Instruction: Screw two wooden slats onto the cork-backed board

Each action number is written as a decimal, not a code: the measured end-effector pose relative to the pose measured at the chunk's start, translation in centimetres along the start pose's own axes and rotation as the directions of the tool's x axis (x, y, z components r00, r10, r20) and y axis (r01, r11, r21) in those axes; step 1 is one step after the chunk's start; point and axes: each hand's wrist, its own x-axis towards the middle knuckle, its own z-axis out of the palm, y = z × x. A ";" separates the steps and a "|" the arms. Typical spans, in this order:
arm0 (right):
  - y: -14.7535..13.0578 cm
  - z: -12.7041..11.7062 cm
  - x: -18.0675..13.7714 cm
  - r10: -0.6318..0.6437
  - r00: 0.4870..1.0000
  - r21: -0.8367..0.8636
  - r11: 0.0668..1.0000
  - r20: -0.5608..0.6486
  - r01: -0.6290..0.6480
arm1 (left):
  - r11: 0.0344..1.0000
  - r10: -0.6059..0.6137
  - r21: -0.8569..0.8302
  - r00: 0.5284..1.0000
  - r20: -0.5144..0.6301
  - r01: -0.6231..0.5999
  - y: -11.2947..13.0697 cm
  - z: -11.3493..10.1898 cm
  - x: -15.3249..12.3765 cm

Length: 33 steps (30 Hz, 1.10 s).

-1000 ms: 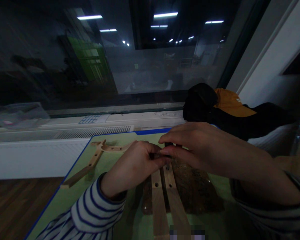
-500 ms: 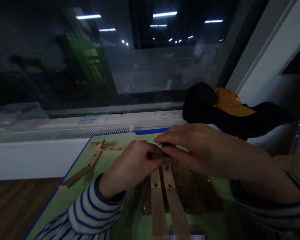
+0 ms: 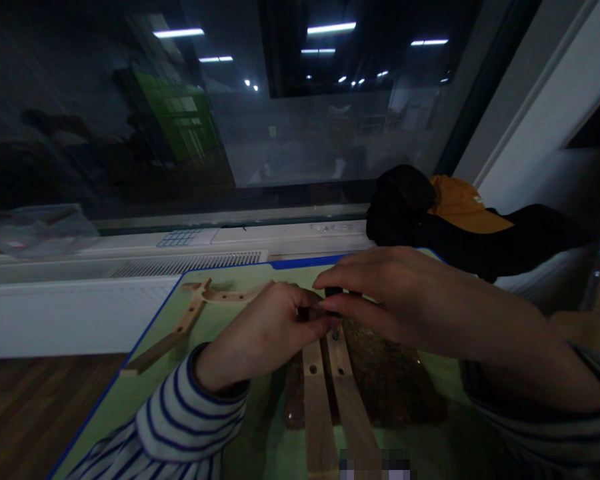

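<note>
The right hand (image 3: 387, 290) is pinching a small black piece (image 3: 334, 292) between thumb and fingers, above the far end of the right wooden bar (image 3: 353, 407). The left hand (image 3: 267, 337) is curling beside it, thumb and forefinger nearly meeting at that end; whether they are gripping anything cannot be told. Both this bar and the left wooden bar (image 3: 320, 413) are lying over a glossy brown packet (image 3: 400, 390), its contents too dark to identify. A clear plastic container (image 3: 40, 230) is sitting on the sill, its contents blurring. The hands are hiding the bars' far ends
</note>
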 end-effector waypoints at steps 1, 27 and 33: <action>0.0 0.0 0.0 0.001 1.000 -0.003 1.000 -0.001 -0.001 | 1.000 0.002 -0.005 1.000 0.004 -0.002 0.0 0.0 0.0; 0.1 -0.4 -0.2 -0.054 0.998 0.030 0.998 -0.032 0.055 | 0.996 0.046 0.080 0.995 -0.084 -0.040 0.1 0.2 0.1; 0.2 -0.3 0.0 -0.022 1.000 0.038 0.999 0.015 0.022 | 0.996 0.029 0.091 0.998 -0.055 -0.024 -0.2 0.4 0.0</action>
